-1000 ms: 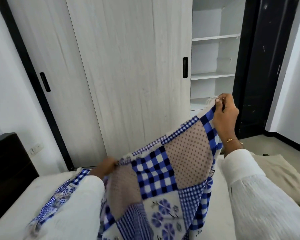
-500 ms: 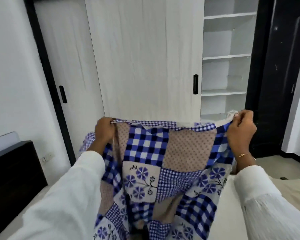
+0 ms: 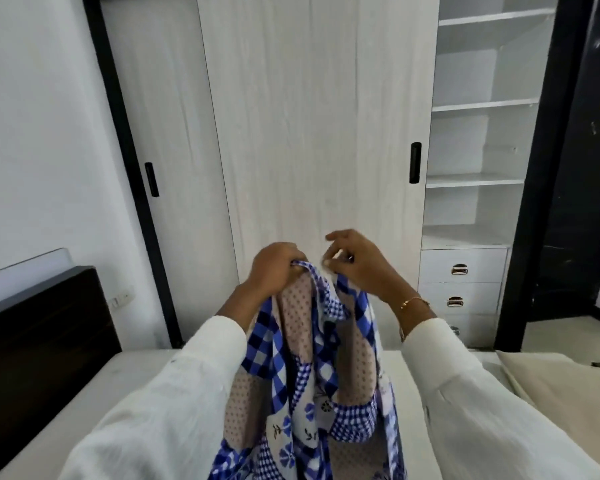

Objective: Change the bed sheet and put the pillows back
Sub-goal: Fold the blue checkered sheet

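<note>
While gripped by both hands, sheet (image 3: 312, 368) bunched.

Both my hands hold the sheet (image 3: 312, 362) up, close together, over the bare mattress (image 3: 409, 382).

My left hand (image 3: 274, 268) grips the top edge in a fist; my right hand (image 3: 357, 261) pinches the edge just beside it, other fingers spread. The blue patchwork cloth hangs bunched between my white sleeves. Ahead is a wardrobe (image 3: 309, 133) with open shelves (image 3: 478, 105), a dark headboard (image 3: 32, 327) at left, a beige pillow (image 3: 561, 386) at right.
</note>
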